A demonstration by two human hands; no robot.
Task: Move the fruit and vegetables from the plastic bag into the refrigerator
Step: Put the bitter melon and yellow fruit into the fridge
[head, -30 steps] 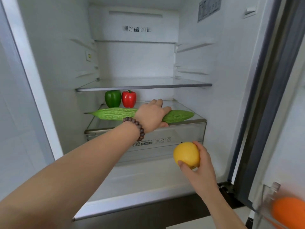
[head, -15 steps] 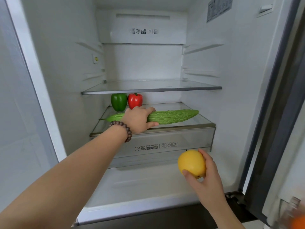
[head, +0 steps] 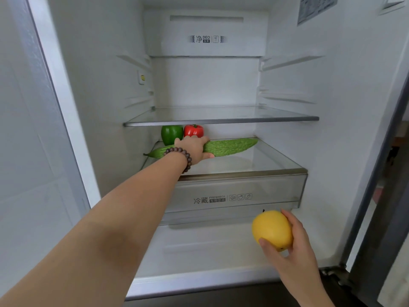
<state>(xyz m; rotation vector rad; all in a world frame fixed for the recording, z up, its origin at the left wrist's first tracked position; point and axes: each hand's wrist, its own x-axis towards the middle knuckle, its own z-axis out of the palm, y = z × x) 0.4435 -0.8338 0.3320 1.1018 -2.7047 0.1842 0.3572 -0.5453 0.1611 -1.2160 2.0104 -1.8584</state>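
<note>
The left hand (head: pixel 194 147) is being held deep inside the open refrigerator (head: pixel 332 151), with its fingers curled over the top of the bitter gourd (head: pixel 230 147) and its thumb tucked beneath, so the gourd is being gripped near its middle. The gourd is lying lengthwise across the glass cover (head: pixel 254 162) of the crisper drawer (head: pixel 243 191), its stem end reaching out to the left of the hand and its thicker, bumpy end stretching well to the right of it. A bracelet of dark wooden beads (head: pixel 184 157) is being worn on the left wrist. Just behind the left hand, a green bell pepper (head: pixel 170 134) and a red bell pepper (head: pixel 193 130) are standing side by side at the back of the same level, the red one partly hidden by the knuckles. Above the hand, a glass shelf (head: pixel 221 120) is spanning the compartment. The right hand (head: pixel 294 249) is being kept lower and nearer to the camera, in front of the drawer's lower edge, and a yellow fruit (head: pixel 271 229) is being held in it, with the thumb pressed on the near side and the fingers wrapped around the far side. The fruit is being held in the air above the white floor (head: pixel 210 251) of the compartment, well apart from the gourd.
</note>
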